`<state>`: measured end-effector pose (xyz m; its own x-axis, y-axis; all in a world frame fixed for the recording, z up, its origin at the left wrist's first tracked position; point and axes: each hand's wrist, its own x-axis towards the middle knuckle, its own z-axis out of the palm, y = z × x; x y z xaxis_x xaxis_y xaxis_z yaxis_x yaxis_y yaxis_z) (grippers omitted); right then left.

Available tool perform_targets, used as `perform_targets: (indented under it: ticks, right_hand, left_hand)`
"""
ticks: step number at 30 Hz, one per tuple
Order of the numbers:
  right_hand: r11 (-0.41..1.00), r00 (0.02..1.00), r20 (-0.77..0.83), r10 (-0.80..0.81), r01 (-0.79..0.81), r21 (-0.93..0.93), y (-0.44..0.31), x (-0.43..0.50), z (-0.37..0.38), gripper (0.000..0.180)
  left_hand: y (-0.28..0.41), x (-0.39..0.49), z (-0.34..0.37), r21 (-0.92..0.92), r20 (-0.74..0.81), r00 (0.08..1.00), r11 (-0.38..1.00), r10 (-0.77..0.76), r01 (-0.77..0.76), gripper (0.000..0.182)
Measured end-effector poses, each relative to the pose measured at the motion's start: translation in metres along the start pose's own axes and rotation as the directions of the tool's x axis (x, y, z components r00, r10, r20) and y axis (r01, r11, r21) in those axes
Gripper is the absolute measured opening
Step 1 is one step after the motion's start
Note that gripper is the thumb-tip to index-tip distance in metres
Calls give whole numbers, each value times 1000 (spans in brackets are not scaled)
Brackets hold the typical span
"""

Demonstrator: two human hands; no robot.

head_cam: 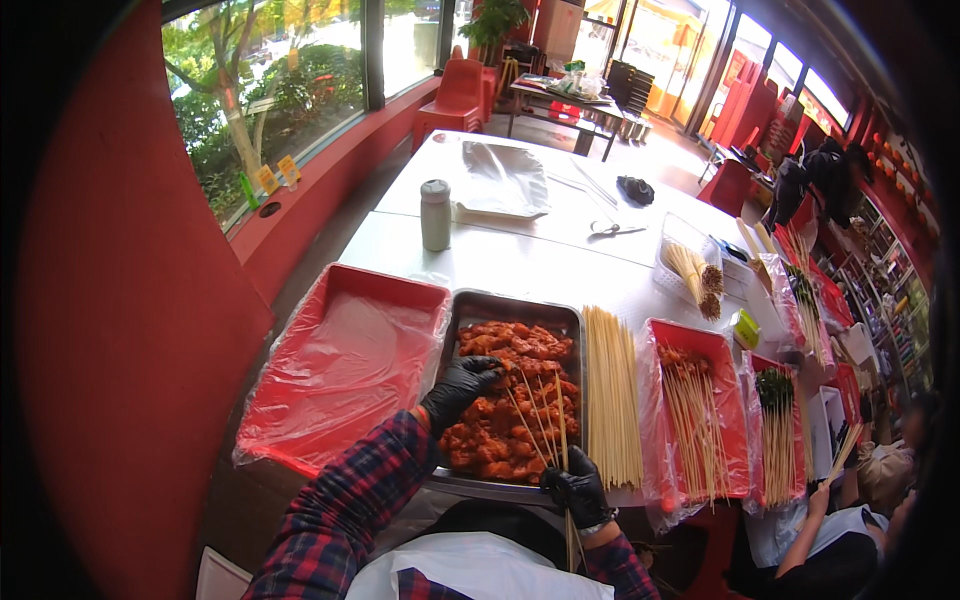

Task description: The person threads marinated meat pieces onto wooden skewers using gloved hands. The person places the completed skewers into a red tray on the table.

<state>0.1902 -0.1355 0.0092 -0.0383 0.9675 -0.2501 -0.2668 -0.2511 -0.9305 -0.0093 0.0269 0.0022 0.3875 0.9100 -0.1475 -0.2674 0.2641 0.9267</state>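
Observation:
A steel tray (517,298) before me holds red marinated meat pieces (502,435). In its middle, my black-gloved left hand (465,386) pinches a meat piece (511,370) near the tip of a skewer. At the tray's lower right edge, my black-gloved right hand (581,487) grips several thin bamboo skewers (562,420), which slant up over the meat. Beside the tray on the right lies a wide row of bare bamboo skewers (611,397). To the left stands a red bin (345,367) lined with clear plastic.
Right of the bare skewers, a plastic-lined red bin (731,420) holds loaded meat skewers (690,420); another holds green-tipped skewers (776,427). Farther back are a bottle (436,217), scissors (615,229) and a white basket (686,232) of skewers. At lower right, a person's hand (819,499) holds skewers.

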Motion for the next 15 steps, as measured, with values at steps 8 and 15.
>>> perform_targets:
  ticks: [8,15]
  right_hand:
    - [1000,999,16,29,-29,-1,-6,-1,4,15]
    - [998,999,36,5,-3,-57,-3,0,2,11]
  left_hand:
    - [2,0,1,252,50,996,964,67,-78,21]
    - [4,-1,0,472,93,987,867,131,-160,23]
